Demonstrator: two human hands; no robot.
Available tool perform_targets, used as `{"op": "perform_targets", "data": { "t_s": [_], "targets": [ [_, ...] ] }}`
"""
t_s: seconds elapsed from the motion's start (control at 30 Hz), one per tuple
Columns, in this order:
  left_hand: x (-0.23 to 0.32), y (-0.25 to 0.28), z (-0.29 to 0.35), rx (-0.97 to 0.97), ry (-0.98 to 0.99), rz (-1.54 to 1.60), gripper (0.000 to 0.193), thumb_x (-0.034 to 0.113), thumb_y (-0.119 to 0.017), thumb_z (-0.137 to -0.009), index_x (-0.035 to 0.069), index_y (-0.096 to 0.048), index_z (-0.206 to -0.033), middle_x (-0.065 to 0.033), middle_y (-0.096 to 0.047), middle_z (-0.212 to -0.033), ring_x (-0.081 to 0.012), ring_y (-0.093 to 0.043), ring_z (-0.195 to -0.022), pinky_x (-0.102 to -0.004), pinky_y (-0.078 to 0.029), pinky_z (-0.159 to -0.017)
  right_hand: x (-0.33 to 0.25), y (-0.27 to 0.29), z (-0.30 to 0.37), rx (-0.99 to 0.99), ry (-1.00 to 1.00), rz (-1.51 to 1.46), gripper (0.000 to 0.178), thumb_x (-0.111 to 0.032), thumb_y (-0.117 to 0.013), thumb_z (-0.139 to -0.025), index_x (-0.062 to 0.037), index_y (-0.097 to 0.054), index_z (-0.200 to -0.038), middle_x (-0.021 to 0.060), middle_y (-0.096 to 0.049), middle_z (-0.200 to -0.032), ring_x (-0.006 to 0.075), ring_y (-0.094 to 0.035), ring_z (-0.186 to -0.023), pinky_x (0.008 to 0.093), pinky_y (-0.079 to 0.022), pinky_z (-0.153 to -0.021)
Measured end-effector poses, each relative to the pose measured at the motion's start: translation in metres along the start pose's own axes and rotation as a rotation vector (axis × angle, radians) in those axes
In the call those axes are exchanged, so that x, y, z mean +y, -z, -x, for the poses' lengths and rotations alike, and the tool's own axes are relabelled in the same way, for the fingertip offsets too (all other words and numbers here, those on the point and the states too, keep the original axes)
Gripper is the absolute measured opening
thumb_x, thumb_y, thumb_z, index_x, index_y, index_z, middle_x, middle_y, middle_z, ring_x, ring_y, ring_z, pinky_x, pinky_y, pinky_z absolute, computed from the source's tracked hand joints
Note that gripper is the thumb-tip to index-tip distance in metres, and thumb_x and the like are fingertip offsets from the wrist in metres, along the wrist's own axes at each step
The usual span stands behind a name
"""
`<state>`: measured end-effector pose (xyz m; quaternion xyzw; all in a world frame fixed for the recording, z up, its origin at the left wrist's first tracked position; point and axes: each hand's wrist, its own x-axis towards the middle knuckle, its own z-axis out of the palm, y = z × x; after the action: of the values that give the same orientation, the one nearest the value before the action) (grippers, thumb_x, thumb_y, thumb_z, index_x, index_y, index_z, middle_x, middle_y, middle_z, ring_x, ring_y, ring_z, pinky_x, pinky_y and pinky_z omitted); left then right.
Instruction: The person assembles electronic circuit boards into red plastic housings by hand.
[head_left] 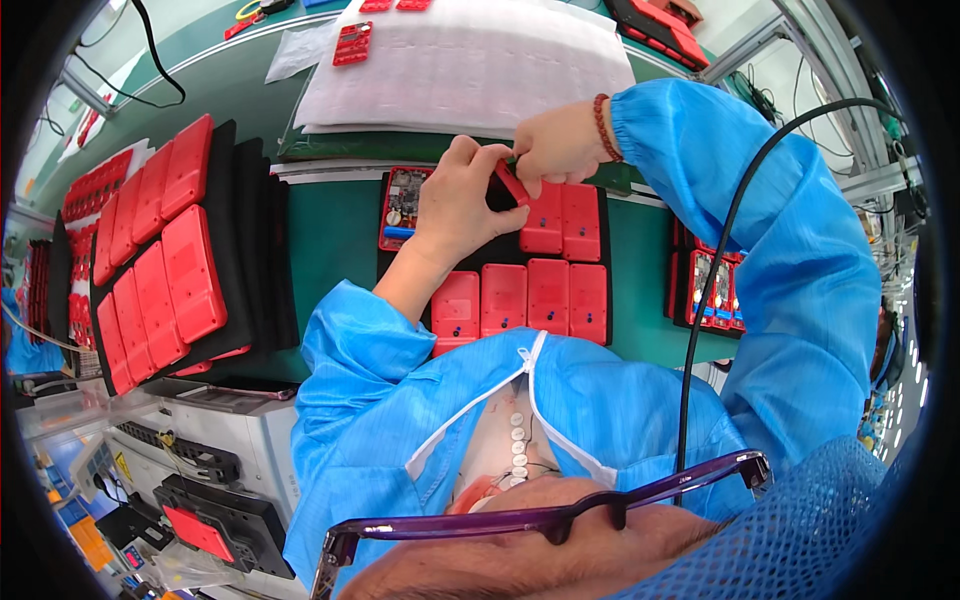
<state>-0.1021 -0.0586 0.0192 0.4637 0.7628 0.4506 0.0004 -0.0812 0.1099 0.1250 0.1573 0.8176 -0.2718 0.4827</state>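
Observation:
A small red plastic casing [513, 184] is tilted up on edge between my two hands, its dark inner side partly showing. My left hand [458, 205] curls round it from the left, thumb below and fingers above. From the upper right my right hand [562, 143] pinches its edge; the fingertips partly hide one another. Just left of my left hand lies an open red casing with a circuit board [405, 195] and a blue part inside. Closed red casings [542, 222] stand in rows on a black foam tray [604, 215] under and beside my hands.
At the left, stacked black trays hold several red casings [190, 270]. A white foam sheet [470, 70] lies beyond my hands, with a small red piece [352, 44] on it. To the right are more open casings [708, 290]. A black cable [735, 210] hangs across my right sleeve.

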Motion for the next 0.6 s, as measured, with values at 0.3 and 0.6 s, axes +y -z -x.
{"op": "perform_targets", "data": {
  "t_s": [0.3, 0.6],
  "targets": [
    [-0.022, -0.025, -0.003, -0.018, -0.074, 0.341, 0.050, 0.015, -0.076, -0.068, 0.004, -0.052, -0.111, -0.0156, -0.055, -0.101, -0.0339, -0.058, -0.095, -0.0417, -0.049, -0.083, -0.010, -0.009, -0.016, 0.206, 0.156, 0.710, 0.021, -0.016, -0.052, -0.084, -0.0019, -0.068, -0.084, 0.0117, -0.066, -0.074, 0.0283, -0.062, -0.067, 0.0406, -0.049, -0.060],
    [-0.024, -0.025, -0.007, 0.024, -0.119, 0.321, 0.041, 0.013, -0.075, -0.069, 0.002, -0.055, -0.104, -0.0151, -0.058, -0.099, -0.0330, -0.060, -0.092, -0.0397, -0.049, -0.080, -0.024, -0.033, 0.009, 0.378, 0.130, 1.068, 0.012, -0.008, -0.063, -0.075, -0.0024, -0.068, -0.083, 0.0155, -0.068, -0.079, 0.0350, -0.066, -0.074, 0.0430, -0.053, -0.066]
  ]
}}
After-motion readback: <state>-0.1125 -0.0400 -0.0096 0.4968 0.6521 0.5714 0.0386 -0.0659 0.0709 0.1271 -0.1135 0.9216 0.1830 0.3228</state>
